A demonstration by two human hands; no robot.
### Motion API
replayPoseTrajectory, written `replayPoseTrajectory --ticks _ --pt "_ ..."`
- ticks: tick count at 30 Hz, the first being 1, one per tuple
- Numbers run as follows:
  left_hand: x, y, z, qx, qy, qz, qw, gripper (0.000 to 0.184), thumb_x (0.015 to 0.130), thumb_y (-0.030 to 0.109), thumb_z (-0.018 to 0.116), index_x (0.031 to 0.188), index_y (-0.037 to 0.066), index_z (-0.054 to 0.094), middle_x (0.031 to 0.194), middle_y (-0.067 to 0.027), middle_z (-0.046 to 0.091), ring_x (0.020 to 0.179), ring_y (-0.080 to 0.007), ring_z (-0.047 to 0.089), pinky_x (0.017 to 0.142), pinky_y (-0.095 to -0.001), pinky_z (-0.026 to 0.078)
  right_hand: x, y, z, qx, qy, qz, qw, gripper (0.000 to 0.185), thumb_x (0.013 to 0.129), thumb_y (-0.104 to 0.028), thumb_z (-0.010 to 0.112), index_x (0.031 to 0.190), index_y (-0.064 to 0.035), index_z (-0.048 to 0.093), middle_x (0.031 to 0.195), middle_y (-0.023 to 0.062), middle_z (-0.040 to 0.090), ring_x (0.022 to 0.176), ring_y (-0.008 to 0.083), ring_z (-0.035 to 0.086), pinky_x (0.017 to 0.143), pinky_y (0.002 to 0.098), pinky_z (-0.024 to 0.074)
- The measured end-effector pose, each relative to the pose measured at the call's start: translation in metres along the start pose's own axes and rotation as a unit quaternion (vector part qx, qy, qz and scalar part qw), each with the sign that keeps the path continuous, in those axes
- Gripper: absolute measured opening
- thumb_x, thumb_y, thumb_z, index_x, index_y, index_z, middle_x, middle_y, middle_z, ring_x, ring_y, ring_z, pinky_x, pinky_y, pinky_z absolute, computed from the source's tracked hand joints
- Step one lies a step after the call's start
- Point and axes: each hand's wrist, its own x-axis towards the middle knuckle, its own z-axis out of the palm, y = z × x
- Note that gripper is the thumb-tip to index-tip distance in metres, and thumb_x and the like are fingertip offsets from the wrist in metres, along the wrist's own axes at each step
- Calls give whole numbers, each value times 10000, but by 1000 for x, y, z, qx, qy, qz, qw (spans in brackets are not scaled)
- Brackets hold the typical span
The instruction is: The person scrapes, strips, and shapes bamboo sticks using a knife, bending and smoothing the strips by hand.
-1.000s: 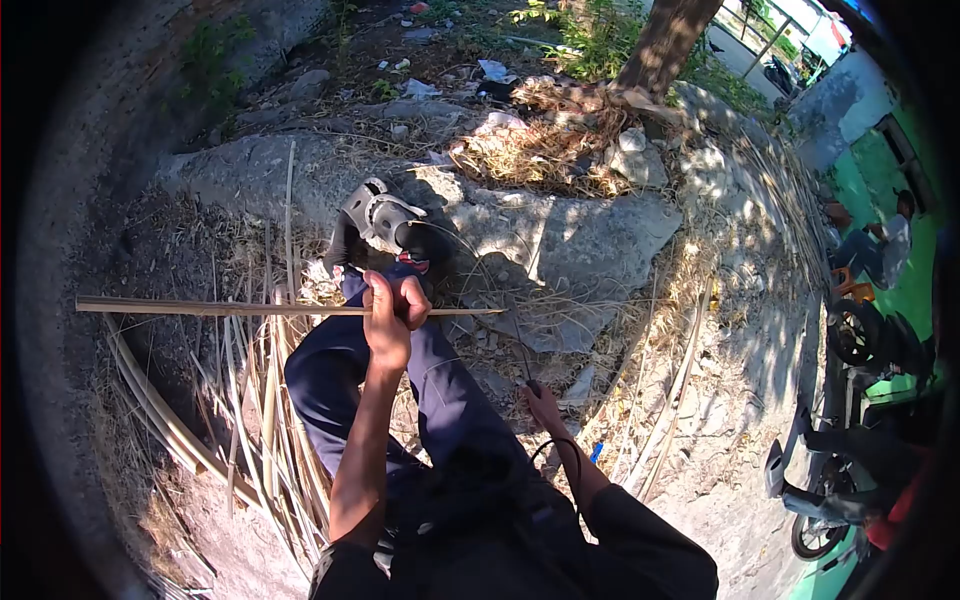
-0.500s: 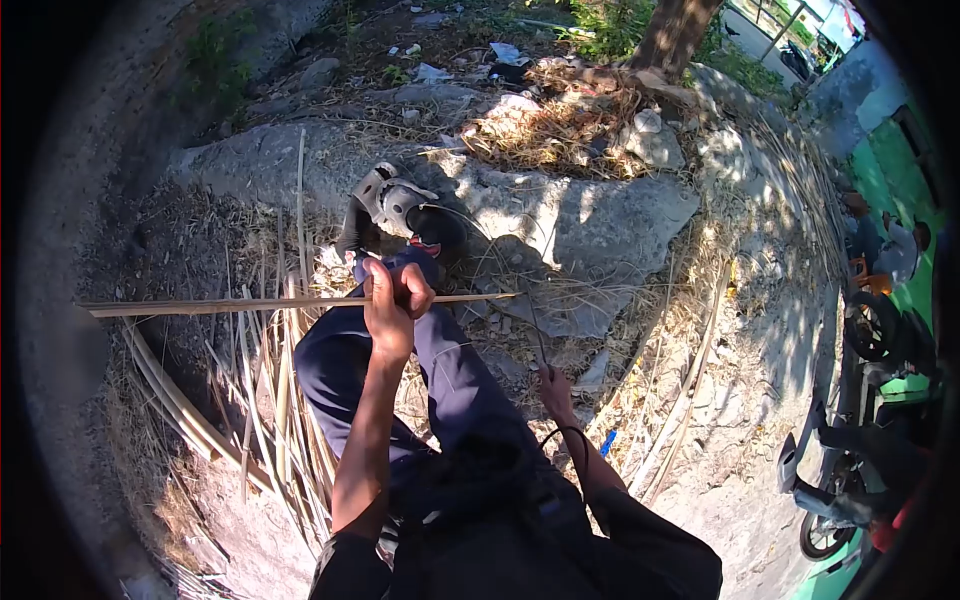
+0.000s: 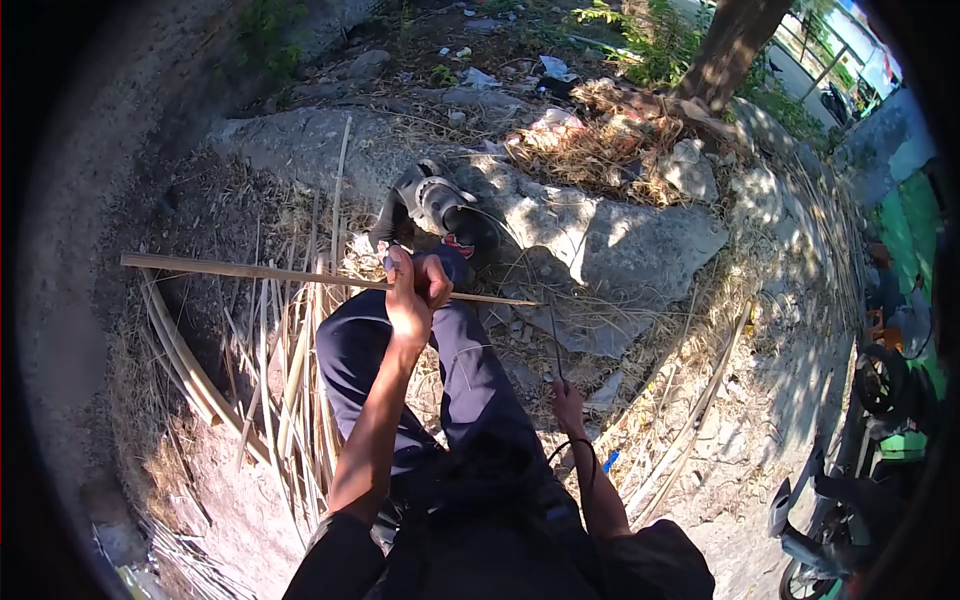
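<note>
1. A long, thin, pale strip (image 3: 300, 275) is gripped in the left hand (image 3: 416, 296), its fingers curled tight around it past the middle, above a dark-trousered leg (image 3: 470, 370); the broad end is left jutting out to the left, the tapered end pointing right.

2. By its look, the strip can be judged light, dry and fairly stiff, with some spring along its length; it may be easily split along the grain at the thin tip, and splinters could be met along its edges. The firmest hold would probably be found on the thicker section, where balance is better kept.

3. A slim dark tool (image 3: 555, 340) is held by its lower end in the closed right hand (image 3: 568, 402), its upper end brought close to the strip's tip; whether the two are touching cannot be told.

4. More pale strips (image 3: 290, 400) are seen lying loosely bunched on the ground, short of a grey stone slab (image 3: 620, 240).

5. Compared with half a second ago, the strip is tilted, its broad end raised and its tip lowered; the slab and the distant tree trunk (image 3: 728, 60) have been shifted rightward in view.
</note>
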Motion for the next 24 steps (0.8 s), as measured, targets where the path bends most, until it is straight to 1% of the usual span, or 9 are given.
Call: replayPoseTrajectory --ticks 4,8,10,13,15,17,18,21,24 --pt "3 8 -37 -46 54 -2 997 701 1046 625 244 596 101 367 517 24 254 430 -111 187 451 -303 169 6 -3 -2 169 -40 118 978 458 999 -486 543 867 -55 625 596 -19 492 472 91 475 450 279 379" --pt "-20 53 -97 -158 163 56 972 670 1035 635 301 625 109 366 537 24 226 487 -123 138 494 -310 179 -6 -6 -9 200 -64 95 973 408 969 -464 611 880 -66 626 602 -23 506 479 79 475 450 260 382" --pt "-40 81 -127 -236 228 118 937 627 1030 625 357 664 116 380 557 25 229 507 -123 168 507 -306 196 -4 29 -6 76 12 31 997 325 926 -335 677 948 -12 658 656 20 568 536 112 543 514 312 467" --pt "-81 106 -179 -291 276 191 896 586 1018 628 383 737 116 429 562 21 226 526 -133 199 523 -298 220 -2 69 -9 39 5 -38 998 297 869 -280 732 985 -35 612 670 -4 546 533 99 517 491 275 436" --pt "-112 106 -212 -360 295 215 859 591 1039 595 334 760 96 482 579 12 223 563 -149 224 560 -319 250 -8 60 -20 87 -58 -2 994 300 827 -217 721 1032 -32 605 751 32 608 597 119 582 530 286 471" --pt "-145 92 -243 -385 290 240 843 597 1054 572 288 847 62 520 606 -12 296 609 -176 292 627 -324 312 7 87 -21 -11 -120 4 993 363 793 -209 734 1087 -31 619 866 88 680 732 171 662 617 322 517" --pt "-160 88 -251 -380 323 240 833 597 1058 564 276 850 58 516 609 -11 299 614 -177 296 634 -326 316 -13 55 -28 -77 -117 -15 990 423 785 -211 738 1142 -12 630 968 144 716 886 238 694 723 372 541" --pt "-202 78 -265 -402 376 263 792 577 1070 528 248 837 60 492 614 -12 296 624 -179 298 649 -332 320 -15 47 -25 -86 -113 -28 989 493 666 -145 775 1123 -28 632 857 123 708 740 226 700 676 377 567" --pt "-248 64 -277 -402 350 290 794 531 1081 488 243 867 65 481 638 -27 343 632 -187 327 643 -345 345 -4 66 -20 -134 -105 -38 985 446 660 -150 762 1070 -10 657 844 115 706 740 226 701 679 382 566"
